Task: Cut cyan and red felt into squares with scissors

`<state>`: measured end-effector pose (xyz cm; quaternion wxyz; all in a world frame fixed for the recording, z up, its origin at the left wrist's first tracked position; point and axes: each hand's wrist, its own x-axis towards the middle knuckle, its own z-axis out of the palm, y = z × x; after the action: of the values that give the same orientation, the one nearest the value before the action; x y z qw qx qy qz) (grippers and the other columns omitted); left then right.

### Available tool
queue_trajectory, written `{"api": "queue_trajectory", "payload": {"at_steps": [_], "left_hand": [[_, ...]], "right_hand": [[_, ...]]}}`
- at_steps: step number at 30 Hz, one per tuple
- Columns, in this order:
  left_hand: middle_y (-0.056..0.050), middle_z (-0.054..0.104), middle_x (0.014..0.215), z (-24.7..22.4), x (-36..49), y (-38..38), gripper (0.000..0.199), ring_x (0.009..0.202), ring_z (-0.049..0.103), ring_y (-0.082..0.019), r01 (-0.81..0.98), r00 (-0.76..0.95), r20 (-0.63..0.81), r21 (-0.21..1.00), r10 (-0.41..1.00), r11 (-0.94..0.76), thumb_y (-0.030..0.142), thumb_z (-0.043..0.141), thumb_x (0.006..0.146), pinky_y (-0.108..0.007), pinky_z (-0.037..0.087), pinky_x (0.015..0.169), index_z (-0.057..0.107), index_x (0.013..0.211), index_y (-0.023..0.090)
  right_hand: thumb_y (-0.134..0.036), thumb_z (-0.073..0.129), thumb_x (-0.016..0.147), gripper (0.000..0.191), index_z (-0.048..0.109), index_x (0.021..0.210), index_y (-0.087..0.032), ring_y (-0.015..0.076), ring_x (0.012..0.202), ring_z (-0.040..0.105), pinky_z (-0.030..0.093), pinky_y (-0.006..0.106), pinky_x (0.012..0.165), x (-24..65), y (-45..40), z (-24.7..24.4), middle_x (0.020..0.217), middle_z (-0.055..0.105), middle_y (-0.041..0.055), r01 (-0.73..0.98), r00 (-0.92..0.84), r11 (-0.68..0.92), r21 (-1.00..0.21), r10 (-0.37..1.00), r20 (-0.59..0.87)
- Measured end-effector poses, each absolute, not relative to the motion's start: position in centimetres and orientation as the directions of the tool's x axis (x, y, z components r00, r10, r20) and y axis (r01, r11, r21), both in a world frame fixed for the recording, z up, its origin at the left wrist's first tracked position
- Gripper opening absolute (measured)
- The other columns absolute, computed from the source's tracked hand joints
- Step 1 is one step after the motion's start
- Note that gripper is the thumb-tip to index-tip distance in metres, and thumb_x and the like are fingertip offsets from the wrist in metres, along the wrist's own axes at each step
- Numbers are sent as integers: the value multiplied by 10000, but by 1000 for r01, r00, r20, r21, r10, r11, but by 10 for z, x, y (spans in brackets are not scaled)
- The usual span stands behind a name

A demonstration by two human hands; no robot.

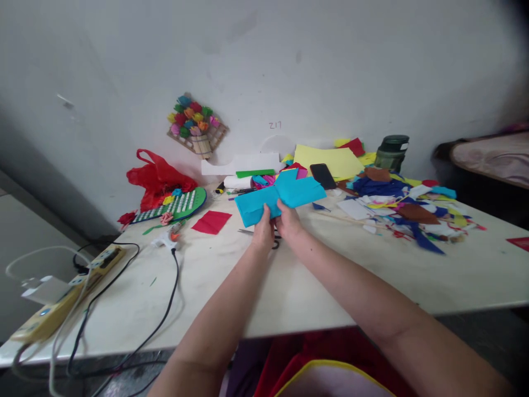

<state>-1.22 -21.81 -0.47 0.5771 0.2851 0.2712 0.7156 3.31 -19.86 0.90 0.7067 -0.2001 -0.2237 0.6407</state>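
A bright blue sheet of crepe paper (303, 190), folded into a long strip with one piece sticking up, is held above the table. My left hand (263, 231) pinches its lower edge, left of the middle. Close beside it, my right hand (288, 221) grips the same edge with the thumb on the front. The fingers behind the paper are hidden. Under my hands lies a pair of scissors (276, 240), its blades pointing left and partly covered. A square of red paper (211, 222) rests flat to the left of them.
A glue gun (166, 238), its cord trailing left, lies near a power strip (66, 306). Behind it are a green decorated board (185, 205) and a red plastic bag (159, 179). Paper scraps (413, 212), a phone (323, 176) and a dark green bottle (392, 153) occupy the right side.
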Motion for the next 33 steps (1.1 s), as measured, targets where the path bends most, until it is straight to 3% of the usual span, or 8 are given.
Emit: {"api": "queue_trajectory", "payload": {"at_steps": [10, 16, 24, 33], "left_hand": [[-91, 544, 1264, -2, -16, -218, 458, 1165, 504, -218, -780, -157, 133, 591, 979, -205, 351, 550, 829, -356, 369, 1021, 507, 1255, 189], [-109, 559, 1241, 6, -25, -222, 378, 1153, 513, -218, -788, -122, 141, 588, 983, -182, 287, 478, 872, -367, 391, 988, 529, 1226, 164], [-93, 562, 1239, 8, -30, -220, 365, 1136, 526, -199, -787, -122, 144, 589, 982, -184, 238, 452, 882, -346, 399, 975, 515, 1236, 176], [-96, 561, 1241, 8, -25, -224, 420, 1147, 516, -226, -765, -52, 189, 623, 981, -161, 318, 507, 855, -371, 382, 998, 506, 1249, 170]], "right_hand": [[-257, 619, 706, 299, 601, 987, -156, 209, 838, 648, 523, 378, 793, 28, -203, 10, 952, 697, 65, -796, 107, 114, -594, 993, 48], [-138, 635, 605, 397, 607, 1001, -141, 203, 849, 642, 519, 362, 789, 34, -197, 7, 960, 694, 60, -799, 133, 172, -577, 985, 110], [-139, 664, 579, 440, 604, 1015, -161, 221, 913, 626, 512, 394, 807, 37, -194, 3, 1008, 681, 67, -770, 131, 189, -610, 982, 139], [-140, 649, 598, 397, 610, 993, -152, 223, 934, 619, 498, 404, 850, 35, -193, 2, 1002, 684, 68, -759, 189, 215, -614, 976, 108]]}}
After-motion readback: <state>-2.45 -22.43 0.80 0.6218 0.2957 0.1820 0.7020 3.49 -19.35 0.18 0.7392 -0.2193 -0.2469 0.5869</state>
